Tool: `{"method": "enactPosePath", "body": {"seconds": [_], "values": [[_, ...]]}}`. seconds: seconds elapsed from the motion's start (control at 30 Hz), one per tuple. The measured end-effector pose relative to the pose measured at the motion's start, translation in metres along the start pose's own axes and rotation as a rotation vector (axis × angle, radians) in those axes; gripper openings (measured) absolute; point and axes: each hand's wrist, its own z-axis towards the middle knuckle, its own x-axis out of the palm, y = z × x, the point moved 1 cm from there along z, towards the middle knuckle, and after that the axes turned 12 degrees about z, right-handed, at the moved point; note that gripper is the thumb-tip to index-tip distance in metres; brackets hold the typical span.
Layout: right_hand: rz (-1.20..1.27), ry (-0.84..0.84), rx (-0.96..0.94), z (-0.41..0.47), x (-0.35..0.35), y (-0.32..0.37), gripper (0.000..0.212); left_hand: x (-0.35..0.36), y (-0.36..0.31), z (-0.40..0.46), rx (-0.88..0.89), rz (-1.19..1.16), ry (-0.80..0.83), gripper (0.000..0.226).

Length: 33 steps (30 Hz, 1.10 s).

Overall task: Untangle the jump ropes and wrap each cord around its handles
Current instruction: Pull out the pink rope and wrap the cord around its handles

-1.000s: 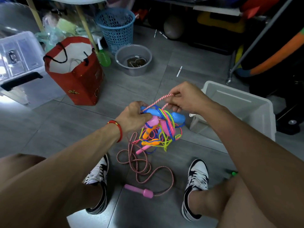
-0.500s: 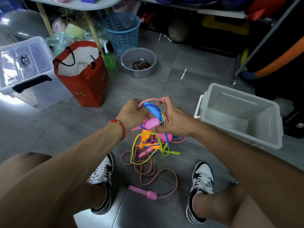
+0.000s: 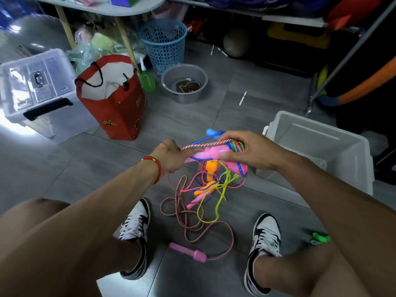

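Observation:
A tangle of jump ropes [image 3: 214, 179] hangs between my hands above the floor: blue, pink, yellow-green cords with orange, pink and blue handles. My right hand [image 3: 246, 151] grips the top of the tangle around a pink handle [image 3: 212, 154] and a blue handle [image 3: 212, 132]. My left hand [image 3: 171, 155] pinches the red-and-white braided cord [image 3: 205, 144], which stretches across to the right hand. This braided cord trails down in loops on the floor [image 3: 192, 221] and ends at a pink handle [image 3: 188, 252] lying between my shoes.
An open white bin [image 3: 321, 151] stands at the right. A red paper bag [image 3: 115, 99], a clear lidded box [image 3: 36, 86], a blue basket [image 3: 164, 41] and a grey bowl [image 3: 184, 82] sit beyond. A green handle [image 3: 320, 237] lies by my right shoe.
My hands have moved apart, pulling a stretch of the braided cord taut between them. The right hand shifted right with the tangle, and more cords now hang loose below.

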Motion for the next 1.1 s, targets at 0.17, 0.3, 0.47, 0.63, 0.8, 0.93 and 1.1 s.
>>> {"method": "enactPosePath", "body": {"seconds": [0.17, 0.3, 0.47, 0.63, 0.8, 0.93, 1.1], "values": [[-0.239, 0.046, -0.018, -0.007, 0.01, -0.003, 0.045, -0.008, -0.01, -0.002, 0.083, -0.123, -0.181, 0.021], [-0.197, 0.099, -0.003, -0.006, 0.01, -0.002, 0.043, -0.011, -0.014, -0.001, 0.095, -0.351, -0.133, 0.032], [0.067, 0.257, 0.104, -0.006, -0.017, -0.014, 0.048, -0.02, -0.007, 0.002, 0.103, -0.346, -0.054, 0.015], [-0.045, 0.114, 0.085, -0.003, -0.021, -0.014, 0.042, -0.034, -0.02, -0.006, 0.211, -0.29, -0.085, 0.009], [-0.118, 0.004, 0.126, 0.002, -0.031, -0.01, 0.062, -0.042, -0.041, -0.019, 0.328, -0.357, -0.145, 0.02], [-0.053, -0.045, 0.036, 0.009, -0.039, -0.002, 0.029, -0.051, -0.048, -0.02, 0.337, -0.406, -0.162, 0.022], [-0.013, -0.21, -0.034, 0.017, -0.038, 0.007, 0.029, -0.046, -0.048, -0.018, 0.343, -0.177, -0.125, 0.012]]}}
